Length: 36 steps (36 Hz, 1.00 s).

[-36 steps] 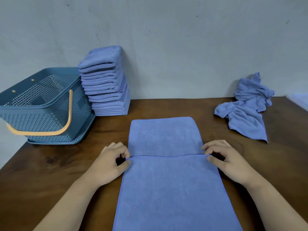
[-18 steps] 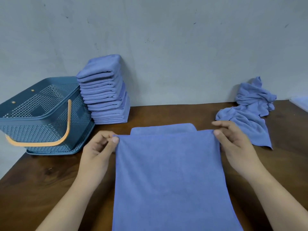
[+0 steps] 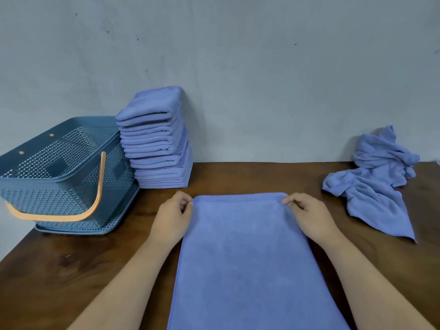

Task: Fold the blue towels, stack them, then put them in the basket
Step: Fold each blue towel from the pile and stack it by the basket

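While the left hand (image 3: 172, 216) and the right hand (image 3: 309, 216) each pinch a far corner of the towel (image 3: 247, 253) between thumb and fingertips, that towel lies flat on the tabletop (image 3: 71, 270), to the right of the basket (image 3: 47, 179) and nearer the person than it. Along the towel's far edge a thin line of a lower layer shows under the pinched corners. I judge that one fold is being closed, edge laid on edge, and that this piece needs further folds before it matches the finished ones.

Just right of the basket, close against its side, a tall stack of folded towels (image 3: 154, 139) stands by the wall, leaning a little with its upper pieces askew. That is the done share, and it looks like the larger part. Far to the right of the basket, beyond the towel in hand, a crumpled heap (image 3: 378, 182) of unfolded towels lies on the tabletop. How many it holds I cannot tell.

The basket, its orange handle (image 3: 95, 201) hanging on the near side, shows no blue cloth through its mesh walls, so the last step is not yet begun. Left to do, as I read it: finish this towel, add it to the stack, fold the heap, then move the stack into the basket.
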Each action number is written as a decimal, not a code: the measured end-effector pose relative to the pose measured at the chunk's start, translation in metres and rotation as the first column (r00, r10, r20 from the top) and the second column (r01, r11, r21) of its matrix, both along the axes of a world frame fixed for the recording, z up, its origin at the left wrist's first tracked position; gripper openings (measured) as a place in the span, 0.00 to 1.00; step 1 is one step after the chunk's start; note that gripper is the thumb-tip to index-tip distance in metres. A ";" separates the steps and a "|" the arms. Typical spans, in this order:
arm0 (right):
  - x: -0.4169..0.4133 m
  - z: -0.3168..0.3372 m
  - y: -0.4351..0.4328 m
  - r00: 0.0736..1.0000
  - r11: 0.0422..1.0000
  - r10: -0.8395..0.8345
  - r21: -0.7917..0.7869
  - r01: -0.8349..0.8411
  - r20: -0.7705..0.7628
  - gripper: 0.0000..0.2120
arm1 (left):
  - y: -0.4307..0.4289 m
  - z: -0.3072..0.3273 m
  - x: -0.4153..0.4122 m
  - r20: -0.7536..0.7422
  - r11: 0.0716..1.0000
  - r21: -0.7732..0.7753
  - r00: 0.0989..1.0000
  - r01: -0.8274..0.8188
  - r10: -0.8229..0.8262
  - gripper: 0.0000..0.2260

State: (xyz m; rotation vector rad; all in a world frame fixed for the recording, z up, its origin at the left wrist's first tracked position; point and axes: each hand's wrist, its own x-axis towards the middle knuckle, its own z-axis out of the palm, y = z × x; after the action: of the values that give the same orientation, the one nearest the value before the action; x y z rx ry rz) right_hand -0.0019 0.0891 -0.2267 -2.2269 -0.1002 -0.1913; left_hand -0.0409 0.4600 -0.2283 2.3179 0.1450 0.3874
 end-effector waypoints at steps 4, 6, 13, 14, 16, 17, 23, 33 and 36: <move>0.001 -0.004 -0.002 1.000 0.999 0.016 0.036 -0.016 0.006 0.15 | -0.001 -0.001 0.000 0.009 1.000 0.011 1.000 0.017 -0.017 0.04; 0.001 -0.004 -0.001 1.000 0.999 0.014 0.043 -0.015 0.025 0.14 | -0.002 0.000 -0.001 0.036 1.000 -0.003 0.999 0.009 -0.009 0.04; 0.003 -0.009 -0.001 0.998 0.999 0.007 0.047 -0.011 0.069 0.16 | -0.011 0.016 0.013 0.149 0.999 -0.046 0.989 -0.014 0.021 0.02; 0.003 -0.009 -0.001 0.997 0.999 0.009 0.044 -0.012 0.071 0.16 | -0.010 0.013 0.018 0.136 1.000 0.007 0.991 0.000 -0.001 0.03; 0.003 -0.010 -0.001 0.997 0.999 0.014 0.040 -0.017 0.074 0.16 | -0.005 0.004 0.025 0.083 0.994 0.108 0.996 0.020 -0.029 0.05; 0.003 -0.010 -0.001 0.997 0.999 0.017 0.039 -0.020 0.072 0.15 | -0.003 0.001 0.027 0.061 0.990 0.139 0.998 0.022 -0.031 0.04; 0.005 -0.016 -0.002 0.996 0.999 0.014 0.049 -0.019 0.093 0.16 | 0.001 -0.008 0.029 0.075 0.989 0.145 0.997 0.020 -0.031 0.05; 0.032 -0.013 0.002 0.985 0.993 -0.022 -0.111 0.041 0.172 0.17 | 0.002 -0.011 0.034 0.067 0.994 0.107 0.997 0.032 -0.040 0.06; 0.032 -0.020 0.000 0.983 0.988 -0.032 -0.146 0.059 0.178 0.16 | 0.003 -0.010 0.035 0.055 0.997 0.078 0.998 0.027 -0.031 0.06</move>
State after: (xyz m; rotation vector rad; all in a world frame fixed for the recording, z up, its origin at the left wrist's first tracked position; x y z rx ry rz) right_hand 0.0298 0.0894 -0.2470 -2.3610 -0.1640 -0.4178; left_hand -0.0062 0.4631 -0.2384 2.3796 0.0696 0.4504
